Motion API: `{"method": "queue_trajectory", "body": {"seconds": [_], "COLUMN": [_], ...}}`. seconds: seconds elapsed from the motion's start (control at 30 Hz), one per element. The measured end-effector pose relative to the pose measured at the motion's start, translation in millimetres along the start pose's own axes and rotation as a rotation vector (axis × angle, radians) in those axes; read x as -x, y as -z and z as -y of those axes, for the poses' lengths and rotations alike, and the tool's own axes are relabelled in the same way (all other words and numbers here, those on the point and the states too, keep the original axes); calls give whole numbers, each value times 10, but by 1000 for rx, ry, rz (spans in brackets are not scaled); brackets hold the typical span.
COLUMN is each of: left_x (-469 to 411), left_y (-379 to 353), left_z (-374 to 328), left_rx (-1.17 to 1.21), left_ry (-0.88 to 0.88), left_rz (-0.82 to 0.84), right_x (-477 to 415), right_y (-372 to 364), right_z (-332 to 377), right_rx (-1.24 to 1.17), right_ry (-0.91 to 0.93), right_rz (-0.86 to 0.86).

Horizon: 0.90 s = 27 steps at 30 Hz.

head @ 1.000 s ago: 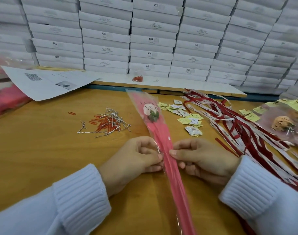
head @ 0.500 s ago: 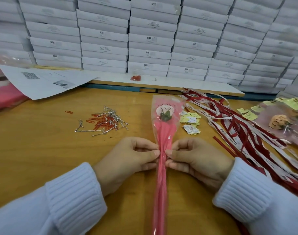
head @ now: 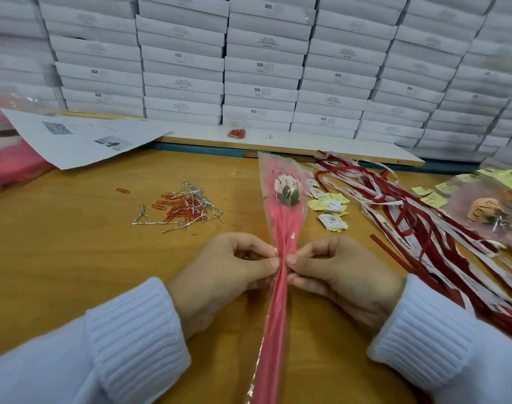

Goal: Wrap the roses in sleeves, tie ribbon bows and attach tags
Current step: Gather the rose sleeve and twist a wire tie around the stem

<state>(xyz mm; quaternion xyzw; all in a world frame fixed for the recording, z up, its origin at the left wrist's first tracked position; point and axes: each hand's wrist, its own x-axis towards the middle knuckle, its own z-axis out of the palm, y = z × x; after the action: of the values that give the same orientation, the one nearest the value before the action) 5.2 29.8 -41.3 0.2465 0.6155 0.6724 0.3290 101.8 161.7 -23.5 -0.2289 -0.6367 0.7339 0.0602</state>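
Pinching sleeved rose (head: 283,199) at its gathered neck with left grip (head: 219,275) and right grip (head: 342,278), bloom pointing away along the bench (head: 59,243). Right of it tags (head: 332,221) and ribbons (head: 409,223); left, wire ties (head: 190,199).

The wrapper (head: 281,228) is clear film over pink, with dark lettering near its top. The rose (head: 288,186) inside is pale cream-pink with a green base. The table (head: 74,243) is honey-orange wood grain. The ribbons (head: 409,225) are dark red and white, the white ones printed with small dark script. The tags (head: 330,205) are yellow and white. The paper clips (head: 181,212) are red, the twist ties (head: 196,196) silver. The boxes (head: 263,68) are white with black print, and the ribbed cuffs (head: 135,330) are very pale blue.
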Motion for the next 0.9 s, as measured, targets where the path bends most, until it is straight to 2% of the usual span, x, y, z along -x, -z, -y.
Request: {"method": "queue_trajectory", "body": {"seconds": [0.23,0.5,0.73,0.9], "left_x": [4,20,29,38], "left_y": [-37,-28,-28,-38], "left_z": [17,23,28,12], "left_rx": [-46,-223,-416,-328], "left_ry": [-10,-7,-37,-31], "left_rz": [-35,49,123,103], "right_x": [12,35,22,16], "right_y": [-30,-31,-40,-32], "right_z": [-6,9,-27,-22], "right_rx": [106,230,406,430], "right_ry": [63,88,122,145], "right_rz": [21,63,-4,-16]}}
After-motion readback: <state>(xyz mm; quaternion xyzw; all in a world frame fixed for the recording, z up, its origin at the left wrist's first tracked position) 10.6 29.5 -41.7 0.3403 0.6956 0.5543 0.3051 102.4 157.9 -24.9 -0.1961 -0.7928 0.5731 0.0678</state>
